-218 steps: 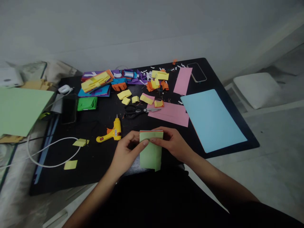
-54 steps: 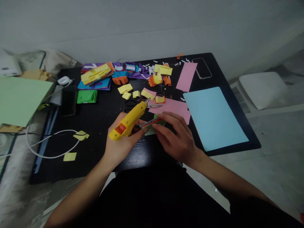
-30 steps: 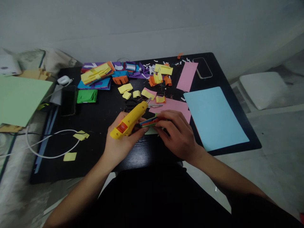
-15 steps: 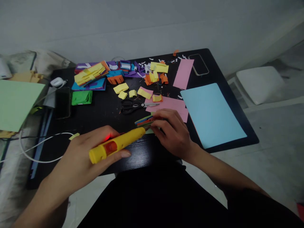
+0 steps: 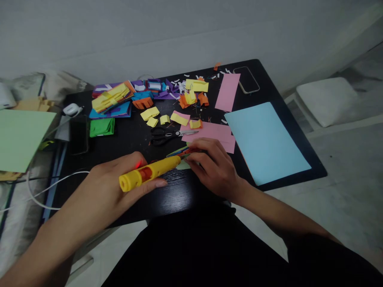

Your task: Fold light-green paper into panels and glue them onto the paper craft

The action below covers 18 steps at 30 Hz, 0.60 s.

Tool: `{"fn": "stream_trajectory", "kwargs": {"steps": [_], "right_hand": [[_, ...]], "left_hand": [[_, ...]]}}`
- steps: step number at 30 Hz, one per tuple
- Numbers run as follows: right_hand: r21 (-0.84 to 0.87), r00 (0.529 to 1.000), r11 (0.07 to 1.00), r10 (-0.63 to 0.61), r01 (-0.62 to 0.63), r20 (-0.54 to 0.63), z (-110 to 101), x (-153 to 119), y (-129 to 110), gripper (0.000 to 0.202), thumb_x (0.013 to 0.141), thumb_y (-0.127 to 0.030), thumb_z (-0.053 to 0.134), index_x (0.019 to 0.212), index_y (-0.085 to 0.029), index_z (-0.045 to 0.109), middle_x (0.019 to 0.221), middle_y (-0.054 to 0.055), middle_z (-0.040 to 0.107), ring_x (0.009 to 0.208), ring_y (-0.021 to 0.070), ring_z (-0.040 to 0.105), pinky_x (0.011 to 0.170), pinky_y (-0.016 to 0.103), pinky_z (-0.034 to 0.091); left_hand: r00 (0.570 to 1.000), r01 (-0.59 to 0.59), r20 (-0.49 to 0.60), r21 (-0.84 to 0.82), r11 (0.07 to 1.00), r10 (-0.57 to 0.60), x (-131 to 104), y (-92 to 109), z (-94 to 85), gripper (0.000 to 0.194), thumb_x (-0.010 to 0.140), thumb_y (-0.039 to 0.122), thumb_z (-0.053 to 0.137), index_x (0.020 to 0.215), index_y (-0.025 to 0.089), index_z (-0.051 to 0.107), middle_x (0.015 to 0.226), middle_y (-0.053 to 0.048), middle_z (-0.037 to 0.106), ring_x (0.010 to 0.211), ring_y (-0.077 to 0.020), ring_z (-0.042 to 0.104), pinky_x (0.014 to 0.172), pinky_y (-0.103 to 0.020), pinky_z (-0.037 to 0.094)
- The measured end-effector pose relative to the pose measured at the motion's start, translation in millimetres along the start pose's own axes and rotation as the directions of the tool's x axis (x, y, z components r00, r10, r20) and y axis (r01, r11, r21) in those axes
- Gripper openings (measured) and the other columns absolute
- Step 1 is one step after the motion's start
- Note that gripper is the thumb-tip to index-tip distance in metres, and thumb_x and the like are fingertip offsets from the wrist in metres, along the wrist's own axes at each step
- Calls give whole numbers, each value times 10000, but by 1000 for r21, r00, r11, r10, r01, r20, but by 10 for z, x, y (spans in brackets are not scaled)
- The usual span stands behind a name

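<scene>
My left hand is closed around a yellow hot glue gun, with a red light glowing by its fingers. The gun's nozzle points right and meets the edge of a small folded bundle of coloured paper. That bundle, with blue, red and green layers, is pinched in the fingertips of my right hand; part of it is hidden behind the fingers. Just beyond lie black-handled scissors, their blades resting on a pink sheet.
Stacks of folded yellow paper and green paper lie at the back left, near a dark phone. Small yellow and orange pieces scatter across the middle. A light blue sheet and a phone case are on the right. A white cable loops at left.
The view has shifted slightly. The glue gun's rear end has moved up and a little right, its nozzle still at the paper bundle. My right hand keeps its pinch.
</scene>
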State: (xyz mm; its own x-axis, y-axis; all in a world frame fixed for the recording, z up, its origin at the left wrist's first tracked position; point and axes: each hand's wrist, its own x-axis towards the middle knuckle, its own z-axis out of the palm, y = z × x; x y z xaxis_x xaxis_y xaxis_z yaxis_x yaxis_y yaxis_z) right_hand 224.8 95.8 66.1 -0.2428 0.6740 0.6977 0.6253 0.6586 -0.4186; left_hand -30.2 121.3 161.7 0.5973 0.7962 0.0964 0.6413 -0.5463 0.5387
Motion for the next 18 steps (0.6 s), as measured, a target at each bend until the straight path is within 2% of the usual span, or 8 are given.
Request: {"fn": "stream_trajectory", "kwargs": {"steps": [11, 18], "right_hand": [[14, 999, 1000, 26, -26, 22, -9, 11, -11, 199, 973, -73, 645, 1063, -250, 629, 1184, 94, 682, 1152, 252, 668, 975, 484, 623], [27, 999, 999, 31, -32, 18, -8, 19, -6, 172, 975, -85, 648, 1052, -237, 628, 1181, 105, 684, 1145, 254, 668, 968, 482, 618]], "left_hand": [[993, 119, 7, -104, 987, -119, 48, 6, -10, 331, 863, 601, 743, 778, 289, 675, 613, 15, 555, 453, -167, 502, 461, -324, 345], [998, 58, 14, -13, 998, -58, 34, 4, -74, 356, 901, 604, 700, 752, 291, 619, 610, 37, 557, 451, -154, 512, 441, -303, 367]]}}
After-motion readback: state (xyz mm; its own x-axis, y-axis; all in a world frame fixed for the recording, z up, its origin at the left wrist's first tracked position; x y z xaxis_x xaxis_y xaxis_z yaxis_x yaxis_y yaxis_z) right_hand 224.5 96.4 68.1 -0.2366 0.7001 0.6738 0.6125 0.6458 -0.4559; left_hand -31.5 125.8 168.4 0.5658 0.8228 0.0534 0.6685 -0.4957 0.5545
